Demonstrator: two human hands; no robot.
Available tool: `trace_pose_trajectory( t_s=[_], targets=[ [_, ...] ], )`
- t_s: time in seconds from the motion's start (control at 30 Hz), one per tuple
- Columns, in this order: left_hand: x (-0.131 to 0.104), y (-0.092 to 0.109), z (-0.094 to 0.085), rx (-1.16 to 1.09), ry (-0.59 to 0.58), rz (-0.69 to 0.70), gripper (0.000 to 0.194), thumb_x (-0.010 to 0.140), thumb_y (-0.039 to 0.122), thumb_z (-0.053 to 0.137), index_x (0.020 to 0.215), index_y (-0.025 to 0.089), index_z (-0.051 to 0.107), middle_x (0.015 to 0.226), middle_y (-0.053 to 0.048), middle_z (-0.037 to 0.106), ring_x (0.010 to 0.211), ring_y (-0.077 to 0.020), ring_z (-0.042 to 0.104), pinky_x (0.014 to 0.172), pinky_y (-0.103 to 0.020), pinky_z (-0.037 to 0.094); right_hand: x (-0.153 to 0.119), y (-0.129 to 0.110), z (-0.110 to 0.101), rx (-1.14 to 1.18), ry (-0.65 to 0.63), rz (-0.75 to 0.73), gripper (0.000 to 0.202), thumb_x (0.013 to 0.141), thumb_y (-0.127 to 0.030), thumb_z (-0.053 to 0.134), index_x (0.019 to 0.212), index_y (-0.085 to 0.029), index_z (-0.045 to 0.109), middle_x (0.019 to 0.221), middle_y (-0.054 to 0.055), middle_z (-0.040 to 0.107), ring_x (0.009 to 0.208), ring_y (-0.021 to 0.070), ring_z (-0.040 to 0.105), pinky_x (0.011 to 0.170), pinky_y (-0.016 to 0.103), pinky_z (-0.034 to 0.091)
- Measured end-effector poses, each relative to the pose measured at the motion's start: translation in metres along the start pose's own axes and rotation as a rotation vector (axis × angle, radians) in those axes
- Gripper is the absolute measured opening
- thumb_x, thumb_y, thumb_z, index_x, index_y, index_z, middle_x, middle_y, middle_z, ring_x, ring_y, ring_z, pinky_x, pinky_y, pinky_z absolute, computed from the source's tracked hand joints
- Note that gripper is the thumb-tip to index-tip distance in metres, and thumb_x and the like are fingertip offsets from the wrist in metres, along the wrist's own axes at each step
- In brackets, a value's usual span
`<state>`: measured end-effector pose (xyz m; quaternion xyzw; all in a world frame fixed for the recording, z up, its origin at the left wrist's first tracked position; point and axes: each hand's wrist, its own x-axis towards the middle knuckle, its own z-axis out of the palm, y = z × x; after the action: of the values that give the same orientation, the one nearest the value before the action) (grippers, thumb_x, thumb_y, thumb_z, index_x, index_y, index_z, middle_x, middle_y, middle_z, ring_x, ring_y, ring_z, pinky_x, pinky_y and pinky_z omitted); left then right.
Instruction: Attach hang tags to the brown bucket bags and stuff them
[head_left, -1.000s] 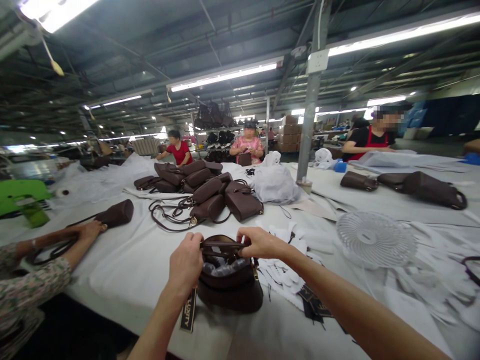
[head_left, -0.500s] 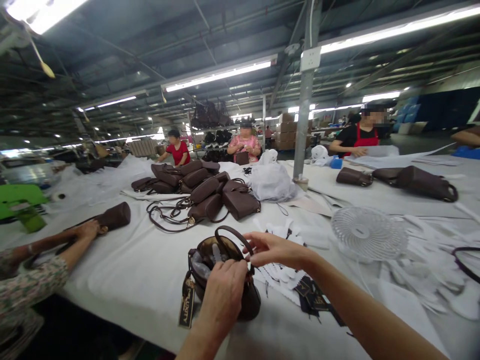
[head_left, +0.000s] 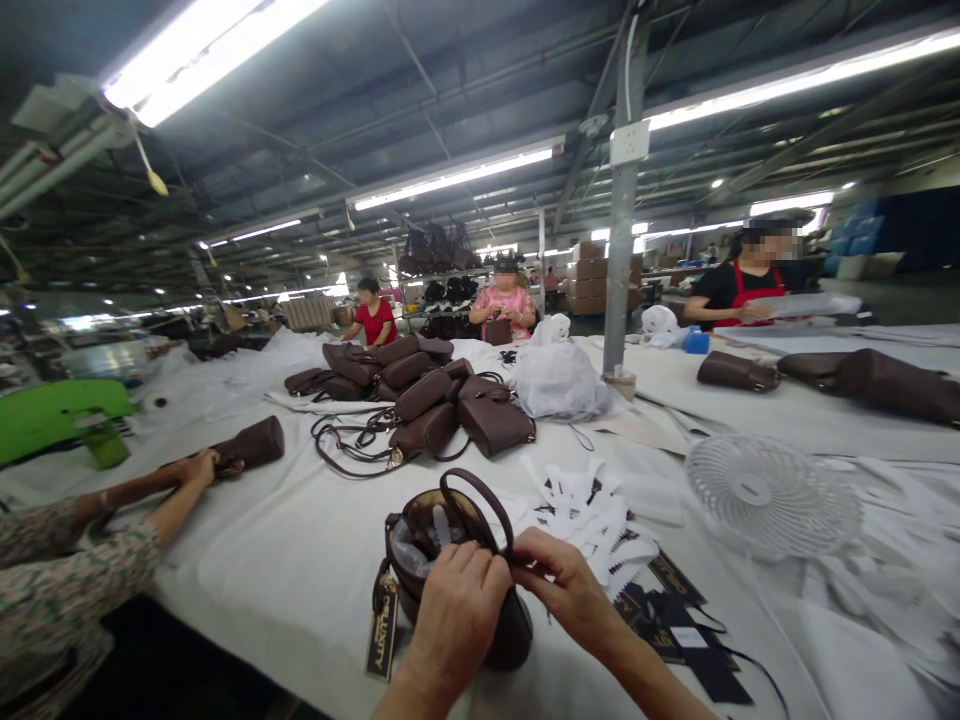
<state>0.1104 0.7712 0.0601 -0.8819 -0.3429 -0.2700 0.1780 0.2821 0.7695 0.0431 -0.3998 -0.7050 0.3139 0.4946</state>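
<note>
A dark brown handbag (head_left: pixel 515 640) stands open at the table's near edge, with clear plastic (head_left: pixel 409 548) inside it. Its loop handle (head_left: pixel 484 495) rises above the mouth, and a black and gold hang tag (head_left: pixel 382 628) hangs at its left side. My left hand (head_left: pixel 459 615) is closed over the near rim of the bag. At the right side, by the foot of the handle, my right hand (head_left: pixel 564 582) has its fingers pinched on the handle; its fingertips are partly hidden.
Brown handbags (head_left: pixel 427 400) are piled beyond my hands. White strips (head_left: pixel 585 510) and black tags (head_left: pixel 675 630) lie to the right, near a white fan (head_left: pixel 769 495). A co-worker's hands (head_left: pixel 199 468) hold another bag (head_left: pixel 255 440) at left. A post (head_left: pixel 619 250) stands behind.
My right hand has come down and its fingers have closed at the handle's foot. My left hand keeps its hold on the rim. The whole view has shifted slightly.
</note>
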Motion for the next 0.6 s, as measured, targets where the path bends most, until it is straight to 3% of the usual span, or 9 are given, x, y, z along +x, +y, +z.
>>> trace_pose_trajectory(
  t_s=[0.07,0.13,0.2,0.33,0.47,0.6],
  targets=[
    [0.000,0.000,0.001,-0.025,0.013,-0.025,0.014,0.090,0.012,0.047,0.080,0.020,0.055,0.078,-0.003,0.065,0.077,-0.0211,0.061,0.069,-0.035,0.046,-0.009,0.002,0.006,0.021,0.018,-0.030,0.018,0.081,-0.020,0.055,0.097,-0.023,0.063,0.099,0.005,0.062,0.095,0.0217,0.058,0.076,0.033,0.050],
    [0.002,0.002,0.001,-0.065,0.001,-0.108,0.016,0.089,0.012,0.047,0.078,0.020,0.055,0.075,-0.003,0.065,0.073,-0.0205,0.061,0.067,-0.034,0.045,-0.016,0.003,0.016,0.021,0.028,-0.040,0.042,0.075,-0.016,0.058,0.116,-0.025,0.056,0.117,0.006,0.058,0.111,0.0241,0.053,0.088,0.037,0.049],
    [0.005,0.004,-0.002,-0.112,-0.036,-0.218,0.017,0.088,0.011,0.046,0.078,0.021,0.056,0.074,-0.003,0.066,0.072,-0.0202,0.061,0.066,-0.032,0.044,-0.019,0.005,0.029,0.002,0.089,-0.010,0.055,0.071,-0.017,0.062,0.123,-0.026,0.048,0.121,0.006,0.056,0.114,0.0254,0.052,0.093,0.040,0.047],
    [0.012,0.004,-0.014,-0.179,-0.161,-0.418,0.018,0.089,0.011,0.044,0.083,0.021,0.057,0.077,-0.004,0.069,0.075,-0.0213,0.063,0.065,-0.030,0.042,-0.009,0.008,0.050,-0.024,0.260,0.096,0.030,0.072,-0.024,0.062,0.100,-0.022,0.053,0.094,0.004,0.062,0.088,0.0229,0.059,0.080,0.038,0.049],
    [0.017,-0.004,-0.028,-0.237,-0.297,-0.493,0.016,0.092,0.012,0.042,0.086,0.020,0.055,0.076,-0.003,0.068,0.074,-0.0204,0.064,0.063,-0.028,0.040,-0.001,0.009,0.054,-0.037,0.238,0.102,0.019,0.070,-0.024,0.061,0.086,-0.023,0.051,0.077,0.001,0.061,0.073,0.0198,0.056,0.068,0.033,0.047],
    [0.018,-0.015,-0.035,-0.228,-0.228,-0.460,0.016,0.091,0.012,0.044,0.084,0.019,0.055,0.082,-0.003,0.066,0.077,-0.0189,0.062,0.067,-0.028,0.041,-0.004,0.010,0.048,-0.057,0.186,0.069,0.014,0.072,-0.024,0.059,0.083,-0.023,0.051,0.075,0.001,0.061,0.070,0.0194,0.056,0.065,0.032,0.045]
  ],
)
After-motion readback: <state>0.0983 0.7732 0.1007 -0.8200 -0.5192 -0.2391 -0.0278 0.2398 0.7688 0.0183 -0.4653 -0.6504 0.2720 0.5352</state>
